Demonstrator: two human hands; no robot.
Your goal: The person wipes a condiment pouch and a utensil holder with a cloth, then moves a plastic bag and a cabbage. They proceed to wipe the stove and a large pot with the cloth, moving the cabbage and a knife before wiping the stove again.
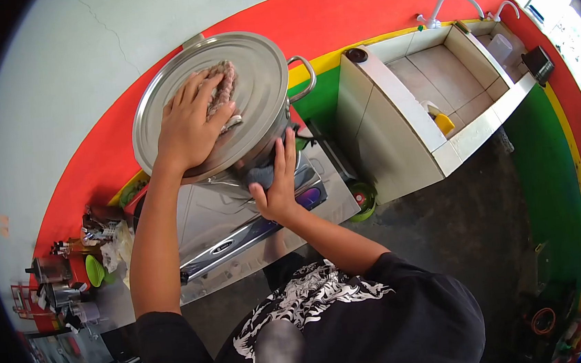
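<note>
A large steel pot [269,138] with a flat round lid [253,67] stands on a gas stove [241,244]. On the lid, my left hand [191,124] presses a bunched, knotted-looking cloth [225,90], fingers bent over it. My right hand [280,186] lies against the lower side of the pot, with fingers stretched upward and thumb apart. A loop handle [304,80] sticks out from the pot's right side.
A tiled sink [433,79] with a white curved tap [451,3] is on the right, a yellow item [444,124] inside it. Below the stove's right side sits a green bowl [363,199]. Jars and a green strainer [95,270] crowd the left.
</note>
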